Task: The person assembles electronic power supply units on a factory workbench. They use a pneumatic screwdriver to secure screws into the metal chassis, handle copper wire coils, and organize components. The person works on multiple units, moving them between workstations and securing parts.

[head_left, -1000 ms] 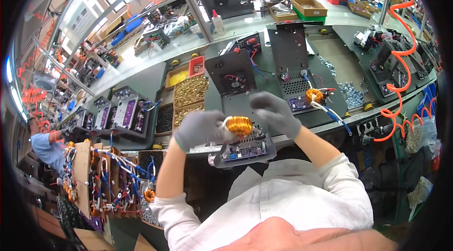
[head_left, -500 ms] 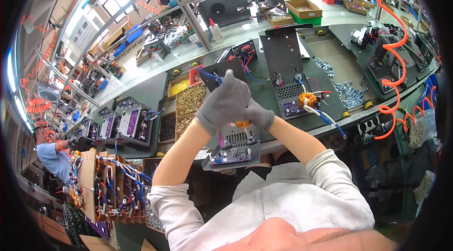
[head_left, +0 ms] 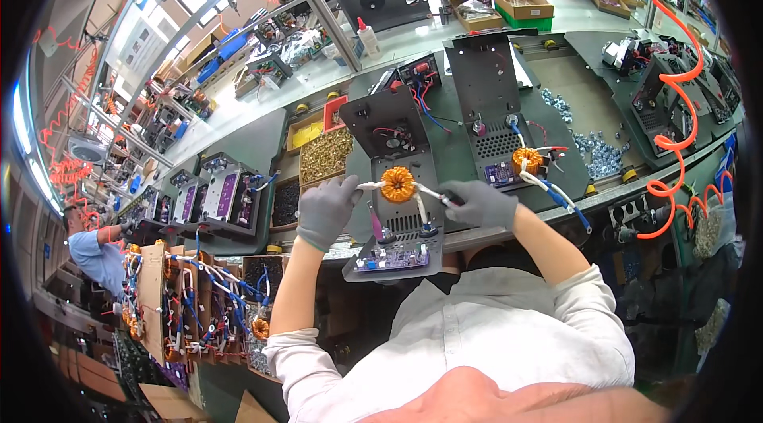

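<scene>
My left hand (head_left: 327, 212), in a grey glove, is closed on one white lead of an orange toroidal coil (head_left: 397, 184). Gripping the other white lead by its far end is my gloved right hand (head_left: 481, 205). The coil hangs between them, above a bent dark metal chassis (head_left: 387, 127) with a raised back panel. A purple circuit board (head_left: 392, 258) lies at the chassis's near end, beside vent slots. Another white lead runs down from near the coil to the vented part; its exact attachment is hard to see.
To the right stands a similar chassis (head_left: 485, 73) with its own coil (head_left: 527, 160). Parts bins (head_left: 324, 154) lie to the left, beyond them more units (head_left: 226, 202). Bundled coils and cables (head_left: 214, 296) fill a cardboard rack at lower left. An orange air hose (head_left: 676, 77) hangs at right.
My hands, earlier close together over the chassis, have come down and apart. The coil, mostly hidden before, now shows between them with its leads drawn out sideways.
</scene>
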Demonstrator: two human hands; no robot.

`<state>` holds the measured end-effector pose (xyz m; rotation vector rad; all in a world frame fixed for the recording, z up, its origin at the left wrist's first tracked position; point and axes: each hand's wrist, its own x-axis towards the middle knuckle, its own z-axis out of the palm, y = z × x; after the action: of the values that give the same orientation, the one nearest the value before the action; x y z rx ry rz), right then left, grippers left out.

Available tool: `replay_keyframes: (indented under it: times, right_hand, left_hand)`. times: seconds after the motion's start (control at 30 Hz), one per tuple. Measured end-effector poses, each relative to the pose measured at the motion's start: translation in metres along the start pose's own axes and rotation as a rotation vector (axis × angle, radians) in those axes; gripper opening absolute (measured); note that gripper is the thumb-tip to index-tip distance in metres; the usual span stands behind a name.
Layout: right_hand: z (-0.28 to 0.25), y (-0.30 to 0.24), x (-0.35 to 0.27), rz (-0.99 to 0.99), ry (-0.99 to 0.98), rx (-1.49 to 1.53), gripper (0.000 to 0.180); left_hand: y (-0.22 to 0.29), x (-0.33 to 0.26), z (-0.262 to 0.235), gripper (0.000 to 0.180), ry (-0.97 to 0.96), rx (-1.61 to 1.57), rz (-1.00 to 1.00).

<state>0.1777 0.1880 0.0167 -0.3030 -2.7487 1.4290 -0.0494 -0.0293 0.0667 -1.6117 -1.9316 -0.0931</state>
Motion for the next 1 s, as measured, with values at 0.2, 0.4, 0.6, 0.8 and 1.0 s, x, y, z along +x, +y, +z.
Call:
replay_keyframes:
  times: [0.2, 0.4, 0.6, 0.8, 1.0]
  right_hand:
    - [0.001, -0.043, -0.017, 0.007, 0.046, -0.696, 0.061]
    - [0.032, -0.048, 0.073, -0.515, 0.565, -0.741, 0.062]
    - [0.022, -0.033, 0.065, -0.293, 0.305, -0.447, 0.038]
    - [0.018, 0.011, -0.012, -0.337, 0.361, -0.308, 0.016]
    - [-0.024, -0.053, -0.018, -0.460, 0.608, -0.435, 0.029]
  left_hand:
    - [0.000, -0.012, 0.040, 0.015, -0.351, -0.166, -0.122]
    - [-0.002, 0.012, 0.011, 0.031, -0.597, -0.246, -0.186]
    - [0.027, -0.026, -0.048, 0.037, 0.100, -0.323, -0.312]
    - [0.115, -0.047, -0.078, 0.036, 0.183, -0.273, -0.092]
    - [0.132, -0.048, -0.058, 0.048, 0.305, -0.222, -0.106]
